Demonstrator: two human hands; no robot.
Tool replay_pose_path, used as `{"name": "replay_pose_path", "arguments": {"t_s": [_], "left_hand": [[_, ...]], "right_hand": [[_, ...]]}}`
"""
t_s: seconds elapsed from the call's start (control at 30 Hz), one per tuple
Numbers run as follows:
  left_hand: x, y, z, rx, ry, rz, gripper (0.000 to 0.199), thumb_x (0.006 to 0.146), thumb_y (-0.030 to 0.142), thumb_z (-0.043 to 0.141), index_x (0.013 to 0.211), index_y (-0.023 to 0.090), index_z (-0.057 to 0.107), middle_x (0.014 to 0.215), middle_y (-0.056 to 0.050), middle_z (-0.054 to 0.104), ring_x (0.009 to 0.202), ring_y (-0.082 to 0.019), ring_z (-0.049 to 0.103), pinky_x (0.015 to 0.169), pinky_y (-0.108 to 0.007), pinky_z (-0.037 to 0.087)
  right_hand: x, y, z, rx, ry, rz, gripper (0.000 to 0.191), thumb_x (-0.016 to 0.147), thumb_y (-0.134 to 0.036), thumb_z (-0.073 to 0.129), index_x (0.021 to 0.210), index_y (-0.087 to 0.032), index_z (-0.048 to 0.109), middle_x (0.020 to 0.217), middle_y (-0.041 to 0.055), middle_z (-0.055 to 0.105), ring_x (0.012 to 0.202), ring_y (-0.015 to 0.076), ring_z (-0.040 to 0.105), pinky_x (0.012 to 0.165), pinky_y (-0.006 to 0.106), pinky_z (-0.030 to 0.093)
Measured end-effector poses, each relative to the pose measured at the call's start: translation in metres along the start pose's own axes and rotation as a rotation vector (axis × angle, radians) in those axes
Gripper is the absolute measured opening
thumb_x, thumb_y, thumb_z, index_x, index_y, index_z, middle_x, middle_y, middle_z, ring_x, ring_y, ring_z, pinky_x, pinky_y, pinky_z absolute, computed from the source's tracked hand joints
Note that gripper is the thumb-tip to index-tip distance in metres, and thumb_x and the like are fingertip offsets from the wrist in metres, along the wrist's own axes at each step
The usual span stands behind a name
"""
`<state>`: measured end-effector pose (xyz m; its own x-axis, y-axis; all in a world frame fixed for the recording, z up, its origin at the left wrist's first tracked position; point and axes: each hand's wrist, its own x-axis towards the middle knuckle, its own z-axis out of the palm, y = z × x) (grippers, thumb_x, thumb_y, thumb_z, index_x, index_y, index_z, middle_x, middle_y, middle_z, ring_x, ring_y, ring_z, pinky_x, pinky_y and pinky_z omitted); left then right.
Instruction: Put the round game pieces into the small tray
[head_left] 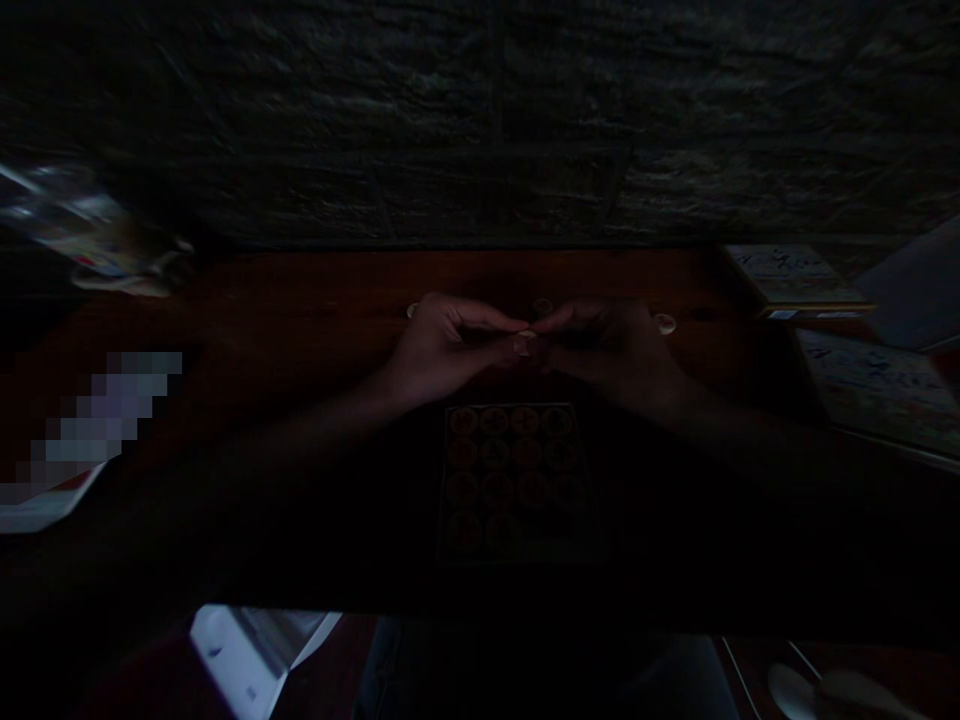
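In the dim light, my left hand (pixel 439 350) and my right hand (pixel 619 345) meet above the table. Thumbs and forefingers of both pinch one small round Chinese chess piece (pixel 525 343) between them. Loose pieces lie on the wood around them: one piece (pixel 412 311) beside my left hand, another piece (pixel 541 306) behind the fingertips, and a third piece (pixel 666 324) right of my right hand. Nearer to me sits a square tray (pixel 559 530) with rows of round Chinese chess pieces (pixel 495 455); its front right corner holds none that I can make out.
Two flat printed boxes (pixel 877 385) lie at the right. A clear plastic bottle (pixel 97 230) is at the far left, above a blurred-out pale object (pixel 105 425). An open white box (pixel 251 655) is below the table edge. A stone wall (pixel 480 120) rises behind the table (pixel 300 290).
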<state>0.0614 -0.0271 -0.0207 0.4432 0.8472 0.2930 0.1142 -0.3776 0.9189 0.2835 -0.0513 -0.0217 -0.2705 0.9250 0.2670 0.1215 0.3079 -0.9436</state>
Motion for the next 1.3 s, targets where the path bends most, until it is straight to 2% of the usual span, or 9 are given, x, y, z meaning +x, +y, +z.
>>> {"name": "replay_pose_path", "arguments": {"t_s": [0.1, 0.2, 0.33, 0.43, 0.67, 0.87, 1.1, 1.3], "left_hand": [[-0.001, 0.000, 0.000, 0.001, -0.004, -0.006, 0.026, 0.086, 0.043, 0.090, 0.102, 0.022, 0.088, 0.099, -0.007, 0.087, 0.085, -0.023, 0.084, 0.078, -0.032, 0.069], [-0.002, 0.003, 0.001, 0.011, -0.026, 0.003, 0.027, 0.089, 0.044, 0.088, 0.103, 0.021, 0.088, 0.100, -0.008, 0.087, 0.086, -0.023, 0.084, 0.079, -0.032, 0.069], [-0.003, 0.005, 0.001, -0.004, -0.064, 0.036, 0.024, 0.091, 0.038, 0.086, 0.107, 0.021, 0.087, 0.104, -0.008, 0.087, 0.093, -0.024, 0.084, 0.086, -0.033, 0.069], [-0.003, 0.005, 0.003, -0.021, -0.068, 0.051, 0.027, 0.087, 0.034, 0.090, 0.109, 0.019, 0.085, 0.108, -0.009, 0.086, 0.097, -0.024, 0.084, 0.093, -0.036, 0.067], [-0.002, 0.004, 0.005, -0.052, -0.033, 0.064, 0.025, 0.083, 0.036, 0.093, 0.101, 0.019, 0.085, 0.104, -0.008, 0.086, 0.095, -0.025, 0.084, 0.092, -0.037, 0.068], [-0.003, 0.004, 0.002, -0.054, 0.013, -0.028, 0.028, 0.081, 0.038, 0.095, 0.105, 0.025, 0.088, 0.113, -0.006, 0.086, 0.103, -0.027, 0.083, 0.100, -0.041, 0.068], [0.000, 0.001, -0.001, -0.166, 0.026, -0.093, 0.030, 0.080, 0.039, 0.095, 0.105, 0.023, 0.088, 0.108, -0.007, 0.086, 0.097, -0.026, 0.084, 0.090, -0.040, 0.071], [0.000, 0.004, -0.002, -0.202, 0.030, -0.134, 0.032, 0.079, 0.037, 0.096, 0.105, 0.020, 0.088, 0.108, -0.008, 0.086, 0.095, -0.025, 0.084, 0.087, -0.036, 0.071]], "right_hand": [[0.000, -0.001, 0.001, -0.007, 0.015, 0.007, 0.041, 0.072, -0.059, 0.096, 0.085, -0.024, 0.080, 0.089, 0.0032, 0.081, 0.078, 0.0183, 0.074, 0.072, 0.034, 0.063], [0.000, -0.003, 0.001, -0.006, 0.022, 0.030, 0.042, 0.071, -0.058, 0.097, 0.081, -0.022, 0.079, 0.082, 0.0029, 0.079, 0.071, 0.0165, 0.072, 0.063, 0.030, 0.060], [0.001, -0.003, 0.001, 0.043, 0.037, 0.063, 0.041, 0.070, -0.055, 0.098, 0.080, -0.021, 0.078, 0.075, 0.0016, 0.077, 0.063, 0.0151, 0.070, 0.057, 0.029, 0.058], [0.002, -0.002, 0.000, 0.067, 0.039, 0.081, 0.040, 0.073, -0.055, 0.097, 0.081, -0.021, 0.077, 0.073, 0.0012, 0.077, 0.062, 0.0158, 0.071, 0.059, 0.031, 0.061], [0.004, -0.005, 0.000, 0.073, 0.006, 0.082, 0.042, 0.077, -0.062, 0.092, 0.078, -0.021, 0.078, 0.073, 0.0022, 0.079, 0.064, 0.0166, 0.075, 0.063, 0.031, 0.065], [0.003, -0.008, 0.000, 0.112, 0.010, 0.106, 0.039, 0.078, -0.059, 0.093, 0.082, -0.022, 0.082, 0.079, 0.0029, 0.081, 0.069, 0.0169, 0.077, 0.068, 0.031, 0.067], [0.001, -0.005, -0.002, 0.158, -0.005, 0.069, 0.031, 0.081, -0.051, 0.093, 0.093, -0.024, 0.086, 0.091, 0.0036, 0.084, 0.075, 0.0172, 0.077, 0.076, 0.034, 0.067], [-0.002, 0.002, -0.001, 0.115, 0.021, -0.055, 0.025, 0.081, -0.037, 0.095, 0.099, -0.023, 0.086, 0.093, 0.0024, 0.085, 0.081, 0.0173, 0.079, 0.082, 0.034, 0.066]]}}
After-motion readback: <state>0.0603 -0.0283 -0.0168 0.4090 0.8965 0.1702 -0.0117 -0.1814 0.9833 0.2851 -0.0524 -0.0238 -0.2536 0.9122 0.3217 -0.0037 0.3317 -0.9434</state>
